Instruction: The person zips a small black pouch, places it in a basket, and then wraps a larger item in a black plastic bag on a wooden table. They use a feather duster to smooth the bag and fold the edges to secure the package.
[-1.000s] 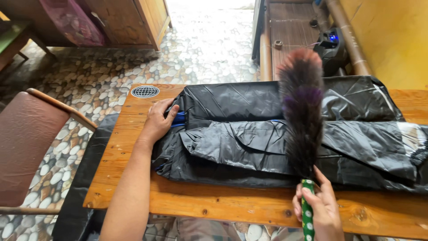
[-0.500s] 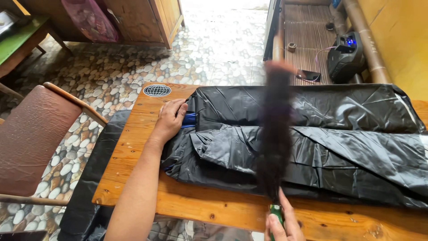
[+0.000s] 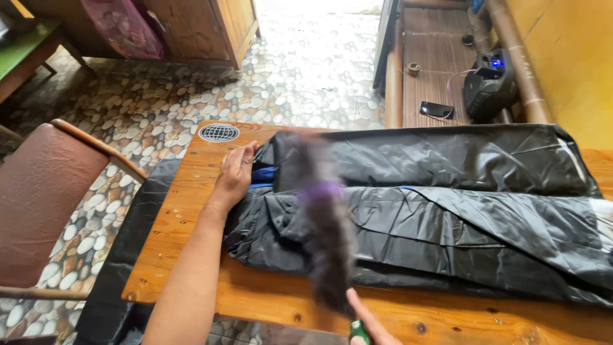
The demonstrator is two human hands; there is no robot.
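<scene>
A long bundle wrapped in black plastic sheeting (image 3: 447, 198) lies across a wooden table (image 3: 185, 211). My left hand (image 3: 235, 176) rests flat on the bundle's left end, where a bit of blue shows under the plastic. My right hand (image 3: 367, 326) is at the bottom edge of the view, gripping the green handle of a feather duster (image 3: 322, 217). The duster's dark, purple-banded feathers are blurred with motion over the left part of the black plastic.
A brown padded chair (image 3: 45, 198) stands left of the table. A round globe sticker (image 3: 218, 132) sits on the table's far left corner. Beyond lie a pebble-pattern floor, a wooden cabinet (image 3: 204, 29), and a bench (image 3: 440, 70) carrying a black speaker (image 3: 488, 83) and a phone.
The duster has swept leftward across the plastic, from the bundle's middle toward its left end. My left hand has stayed on the left end. The view has shifted a little.
</scene>
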